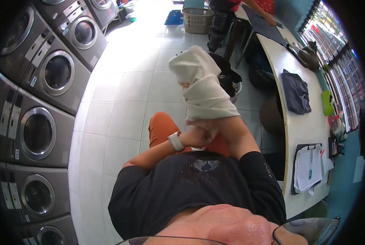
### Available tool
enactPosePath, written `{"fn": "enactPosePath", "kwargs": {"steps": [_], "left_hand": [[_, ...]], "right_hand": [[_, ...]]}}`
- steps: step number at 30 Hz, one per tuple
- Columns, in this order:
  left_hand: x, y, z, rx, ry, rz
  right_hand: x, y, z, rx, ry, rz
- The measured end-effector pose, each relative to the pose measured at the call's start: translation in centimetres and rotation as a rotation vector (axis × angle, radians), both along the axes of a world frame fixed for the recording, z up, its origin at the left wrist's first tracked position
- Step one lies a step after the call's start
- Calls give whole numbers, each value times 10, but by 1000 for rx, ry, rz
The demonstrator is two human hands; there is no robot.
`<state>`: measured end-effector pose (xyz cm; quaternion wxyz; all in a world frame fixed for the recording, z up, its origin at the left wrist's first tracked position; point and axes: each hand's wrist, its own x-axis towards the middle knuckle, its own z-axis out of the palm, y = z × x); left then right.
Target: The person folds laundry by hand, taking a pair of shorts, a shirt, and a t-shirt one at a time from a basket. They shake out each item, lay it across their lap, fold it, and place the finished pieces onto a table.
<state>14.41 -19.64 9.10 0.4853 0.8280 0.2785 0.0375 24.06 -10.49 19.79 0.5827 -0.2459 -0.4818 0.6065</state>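
A cream cloth (203, 87) is bunched over my right forearm and rises in thick folds in the middle of the view. My right hand is hidden inside it, so its fingers cannot be made out; only a small skin-toned patch shows at the cloth's left edge. Below the cloth, my left hand (196, 137), with a pale watch (176, 141) on its wrist, is closed on the cloth's lower edge, close to my right forearm. My orange trousers (162, 124) show beneath.
Front-loading machines (38, 132) line the left side. Dark clothes (227, 75) lie in a container beyond the cream cloth. On the right, a long white table (290, 134) holds a folded grey cloth (296, 92), a clipboard (307, 168) and a cat (307, 56). Another person's hand (269, 19) rests at its far end.
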Motion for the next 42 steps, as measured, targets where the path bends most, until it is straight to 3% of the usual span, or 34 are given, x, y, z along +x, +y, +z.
{"fn": "enactPosePath", "kwargs": {"steps": [2,4,7,9,16,21,24,30,32,42], "left_hand": [[15,29,-39,1105,-342,471],[-24,110,-102,183,-689,717],[-41,128,2,-8,-1229,739],[-56,125,43,-77,-1386,762],[-61,106,97,-8,-1455,779],[-20,64,82,91,-1266,680],[-19,53,79,87,-1240,670],[-36,84,102,63,-1378,775],[-43,91,112,43,-1453,803],[-57,104,139,36,-1582,808]], "right_hand": [[-1,-15,-10,-36,-80,40],[4,-20,-15,-67,-96,33],[11,-8,-13,-79,-68,-42],[19,1,-8,-75,-34,-99],[63,-5,4,-12,36,-239],[84,0,-26,-63,-222,-317],[79,-22,-32,33,-368,-407],[19,-58,-38,6,-375,69],[8,-63,-44,-10,-380,130],[99,-122,-32,-30,-537,513]]}}
